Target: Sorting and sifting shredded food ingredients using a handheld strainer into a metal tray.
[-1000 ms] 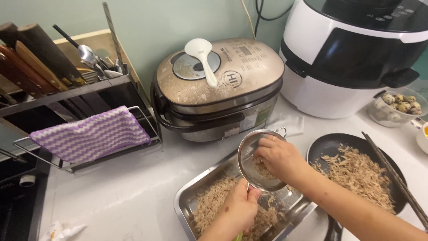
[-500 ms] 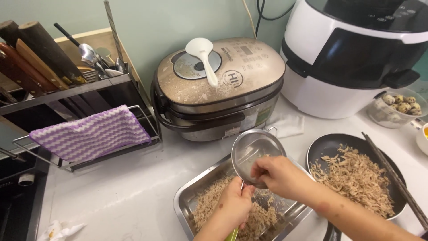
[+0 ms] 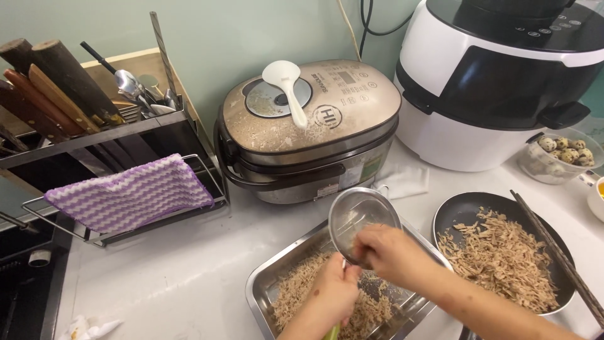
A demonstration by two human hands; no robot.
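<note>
The sieve (image 3: 362, 220) has tipped up more upright than a second ago, held over the metal tray (image 3: 267, 289) of shredded meat. Left hand (image 3: 336, 296) grips its handle, right hand (image 3: 390, 252) presses fingers into the mesh. Rice cooker (image 3: 308, 126) sits behind, black pan (image 3: 469, 211) with chopsticks (image 3: 557, 255) to the right.

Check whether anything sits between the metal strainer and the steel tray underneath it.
Nothing visible does. The metal strainer is tilted directly over the steel tray, with only shredded meat lying in the tray below. The right hand reaches into the strainer from above; the left hand grips its handle low.
</note>
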